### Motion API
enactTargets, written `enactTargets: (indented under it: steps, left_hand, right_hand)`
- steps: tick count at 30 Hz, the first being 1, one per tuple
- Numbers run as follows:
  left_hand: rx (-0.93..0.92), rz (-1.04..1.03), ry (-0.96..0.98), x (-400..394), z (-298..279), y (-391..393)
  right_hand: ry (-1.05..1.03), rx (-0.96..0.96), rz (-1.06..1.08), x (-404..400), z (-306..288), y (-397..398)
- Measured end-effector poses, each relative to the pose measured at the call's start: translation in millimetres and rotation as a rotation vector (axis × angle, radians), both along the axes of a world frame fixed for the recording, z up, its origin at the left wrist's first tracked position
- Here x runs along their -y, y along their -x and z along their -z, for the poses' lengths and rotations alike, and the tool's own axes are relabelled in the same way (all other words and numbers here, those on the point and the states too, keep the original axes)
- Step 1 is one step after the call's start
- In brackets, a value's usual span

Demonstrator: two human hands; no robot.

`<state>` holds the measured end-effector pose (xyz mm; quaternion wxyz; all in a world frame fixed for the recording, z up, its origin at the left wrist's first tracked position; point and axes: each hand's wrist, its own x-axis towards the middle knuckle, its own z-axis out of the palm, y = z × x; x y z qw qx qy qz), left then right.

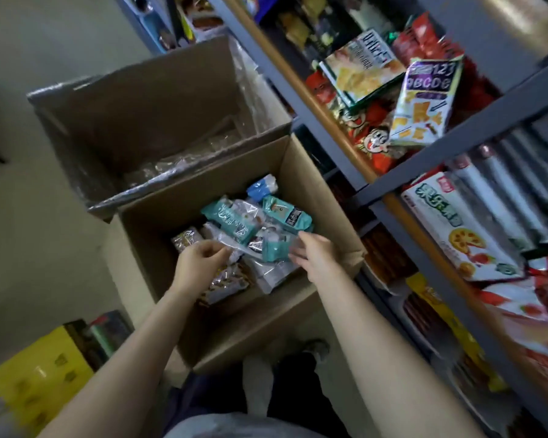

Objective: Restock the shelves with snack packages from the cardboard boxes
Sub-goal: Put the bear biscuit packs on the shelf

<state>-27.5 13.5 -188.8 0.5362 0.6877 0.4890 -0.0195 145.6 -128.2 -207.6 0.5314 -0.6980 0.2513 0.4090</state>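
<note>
While I lean over the near cardboard box [301, 172], my left hand [200, 263] and right hand [314, 257] each pinch an end of a teal snack pack [266, 248] lying among packets inside, beside the shelves [424, 143].

Two bare forearms reaching forward and down, left hand [200, 259] with fingers curled and thumb meeting fingertips, right hand [315, 252] palm down, fingers bent forward

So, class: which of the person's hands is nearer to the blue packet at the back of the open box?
The right hand. It sits below and slightly right of the blue packet; the left hand is further off, down to its left.
</note>
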Motion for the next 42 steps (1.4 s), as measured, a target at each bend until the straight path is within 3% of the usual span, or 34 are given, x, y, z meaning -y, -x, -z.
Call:
enactTargets:
  steps: [3,8,17,23,27,29,34,38,42]
  left_hand:
    - [0.023,-0.004,0.077,-2.7,20.6,2.4]
    - [0.048,0.024,0.117,-3.7,44.8,-2.1]
    - [0.068,0.005,0.202,-4.6,51.2,-10.1]
    - [0.127,-0.021,0.145,-6.9,18.6,-22.2]
    - [0.233,0.102,-0.048,-9.4,-25.6,-44.0]
    - [0.281,0.192,-0.047,-7.9,-54.3,-57.4]
    - [0.422,0.471,0.514,24.2,-130.5,-88.9]
    - [0.551,0.554,0.570,79.0,-178.9,-110.4]
    - [0.564,0.631,0.556,120.6,-211.6,-131.0]
  right_hand:
    - [0.049,-0.060,0.156,-10.7,44.3,-19.9]
    - [0.074,0.045,0.259,-25.7,82.7,-31.7]
    - [0.346,0.315,-0.126,-36.3,93.1,-19.8]
    - [0.259,0.589,-0.387,-25.3,28.1,23.9]
    - [0.180,0.846,-0.477,2.5,-51.7,30.2]
    - [0.113,0.939,-0.469,17.3,-95.0,22.9]
    - [-0.110,0.930,-0.246,50.9,-190.8,0.7]
    - [-0.176,0.949,0.001,87.7,-240.2,-9.9]
    - [-0.242,0.859,0.207,136.7,-269.9,-13.4]
